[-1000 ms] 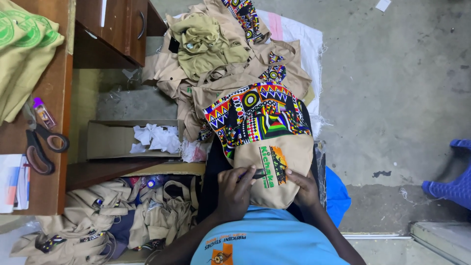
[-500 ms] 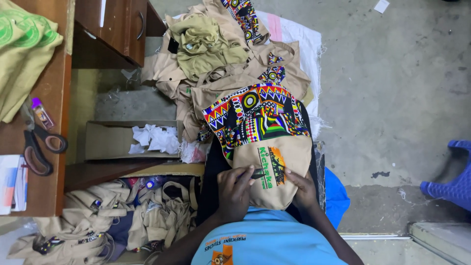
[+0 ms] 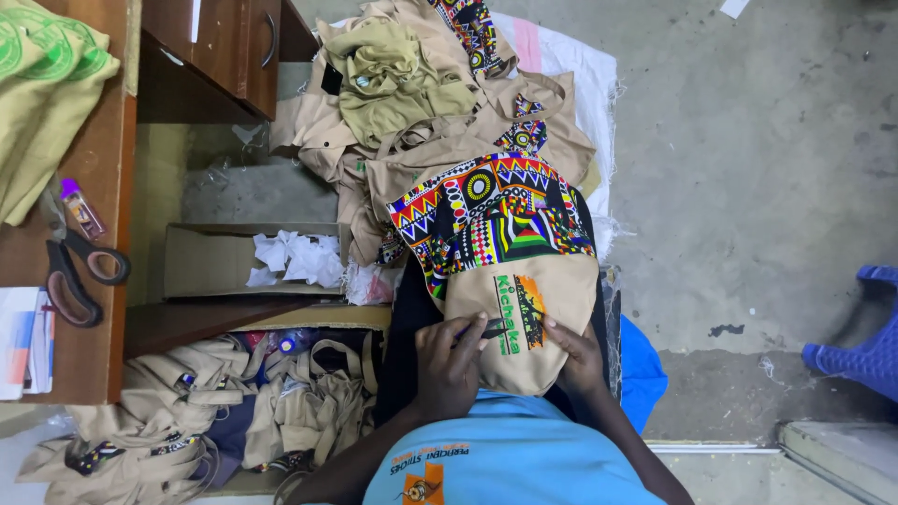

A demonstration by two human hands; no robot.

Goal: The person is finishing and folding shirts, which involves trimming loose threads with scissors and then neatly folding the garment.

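Observation:
A tan cloth bag (image 3: 524,346) with a bright patterned panel (image 3: 491,220) and a green and orange print lies across my lap. My left hand (image 3: 449,367) pinches a small dark tool (image 3: 488,329), and the tool's tip touches the printed area of the bag. My right hand (image 3: 577,360) grips the bag's right edge near the print, thumb on top. The lower end of the bag is hidden behind my blue shirt.
A heap of tan bags (image 3: 421,103) lies on a white sack ahead. At left are a wooden desk (image 3: 89,327) with scissors (image 3: 70,276), a cardboard box (image 3: 210,262) of scraps, and more tan bags (image 3: 187,411). A blue plastic chair (image 3: 865,337) stands at right.

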